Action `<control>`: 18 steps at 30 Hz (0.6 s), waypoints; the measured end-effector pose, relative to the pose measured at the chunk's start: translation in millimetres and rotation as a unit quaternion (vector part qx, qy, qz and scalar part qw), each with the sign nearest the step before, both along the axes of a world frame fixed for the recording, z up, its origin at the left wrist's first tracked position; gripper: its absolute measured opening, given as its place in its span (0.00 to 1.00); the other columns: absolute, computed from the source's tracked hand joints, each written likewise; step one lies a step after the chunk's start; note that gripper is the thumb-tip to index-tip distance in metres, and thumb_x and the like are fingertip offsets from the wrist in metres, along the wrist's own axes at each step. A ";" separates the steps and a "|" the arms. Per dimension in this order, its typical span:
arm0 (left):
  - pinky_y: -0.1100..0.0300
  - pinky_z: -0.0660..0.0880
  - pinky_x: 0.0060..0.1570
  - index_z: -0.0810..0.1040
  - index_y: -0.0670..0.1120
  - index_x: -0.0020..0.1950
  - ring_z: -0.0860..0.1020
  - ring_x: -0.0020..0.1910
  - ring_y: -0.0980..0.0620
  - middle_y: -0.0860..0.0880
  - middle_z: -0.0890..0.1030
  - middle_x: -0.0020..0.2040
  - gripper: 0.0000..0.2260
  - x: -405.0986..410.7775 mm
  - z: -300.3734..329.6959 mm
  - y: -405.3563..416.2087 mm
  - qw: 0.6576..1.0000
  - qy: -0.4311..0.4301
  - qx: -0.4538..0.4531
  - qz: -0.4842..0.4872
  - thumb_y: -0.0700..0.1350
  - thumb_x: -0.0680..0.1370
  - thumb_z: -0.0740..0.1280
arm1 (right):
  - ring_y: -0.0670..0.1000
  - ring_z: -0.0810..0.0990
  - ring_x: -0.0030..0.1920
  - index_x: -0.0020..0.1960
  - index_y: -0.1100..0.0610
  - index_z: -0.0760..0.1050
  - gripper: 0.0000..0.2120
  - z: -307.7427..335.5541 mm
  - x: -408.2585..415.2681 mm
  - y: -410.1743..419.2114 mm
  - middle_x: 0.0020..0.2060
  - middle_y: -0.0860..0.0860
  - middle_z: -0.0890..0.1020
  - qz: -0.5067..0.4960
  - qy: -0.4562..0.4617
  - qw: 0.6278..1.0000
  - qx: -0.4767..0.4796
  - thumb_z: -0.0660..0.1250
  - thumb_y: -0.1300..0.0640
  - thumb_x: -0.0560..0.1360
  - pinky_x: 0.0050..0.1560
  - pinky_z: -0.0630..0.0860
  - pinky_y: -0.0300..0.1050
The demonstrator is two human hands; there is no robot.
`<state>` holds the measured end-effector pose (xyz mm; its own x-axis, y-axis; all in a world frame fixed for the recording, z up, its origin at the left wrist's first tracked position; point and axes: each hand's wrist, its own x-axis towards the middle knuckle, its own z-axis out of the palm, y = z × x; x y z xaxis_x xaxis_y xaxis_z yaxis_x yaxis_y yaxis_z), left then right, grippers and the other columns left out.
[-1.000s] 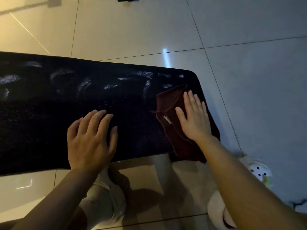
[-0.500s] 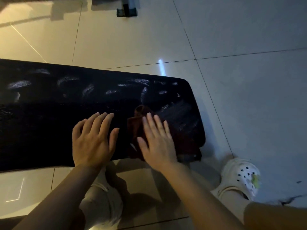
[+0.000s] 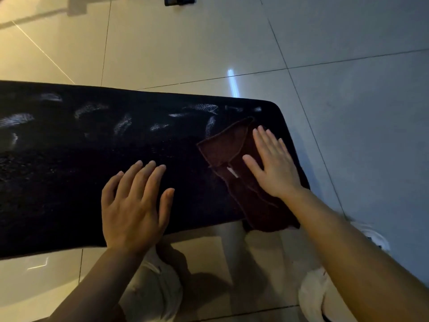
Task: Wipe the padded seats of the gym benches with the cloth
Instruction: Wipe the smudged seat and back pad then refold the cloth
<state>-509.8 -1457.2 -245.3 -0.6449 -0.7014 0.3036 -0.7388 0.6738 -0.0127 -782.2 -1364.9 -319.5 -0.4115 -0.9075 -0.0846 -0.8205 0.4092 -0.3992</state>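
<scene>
A black padded bench seat runs across the view from the left edge to a rounded right end. A dark red-brown cloth lies folded on that right end, its lower part hanging over the near edge. My right hand presses flat on the cloth with straight fingers. My left hand rests flat on the bare pad near its front edge, fingers spread. Pale streaks mark the far half of the pad.
Glossy floor tiles surround the bench. My knees and a white shoe sit below the near edge of the seat. A dark piece of equipment shows at the top edge.
My right hand has slid the cloth from the middle of the pad, beside my left hand, back out to the right end. The left hand stayed in place.
</scene>
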 end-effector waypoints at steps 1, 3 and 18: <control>0.46 0.62 0.65 0.76 0.43 0.65 0.74 0.67 0.41 0.42 0.79 0.63 0.22 0.4 -0.4 -0.3 1.000 -0.001 -0.004 -0.004 0.54 0.82 0.52 | 0.42 0.39 0.76 0.80 0.52 0.43 0.39 -0.2 -7.6 -3.8 0.79 0.48 0.46 -0.013 -0.001 1.000 0.010 0.36 0.31 0.75 0.75 0.34 0.42; 0.47 0.63 0.64 0.77 0.43 0.65 0.74 0.66 0.41 0.42 0.79 0.63 0.22 1.2 -1.1 -0.9 1.000 -0.006 -0.006 -0.005 0.54 0.82 0.53 | 0.44 0.40 0.77 0.80 0.53 0.43 0.40 2.1 -8.0 -7.5 0.80 0.49 0.46 -0.027 -0.005 0.999 0.026 0.35 0.32 0.74 0.76 0.35 0.43; 0.48 0.63 0.61 0.77 0.43 0.64 0.74 0.67 0.42 0.43 0.79 0.63 0.23 -1.4 8.1 2.7 0.999 -0.017 0.040 0.008 0.55 0.82 0.51 | 0.44 0.38 0.77 0.79 0.50 0.40 0.35 28.1 94.2 4.8 0.78 0.46 0.42 -0.060 -0.053 0.997 0.000 0.39 0.33 0.78 0.75 0.33 0.43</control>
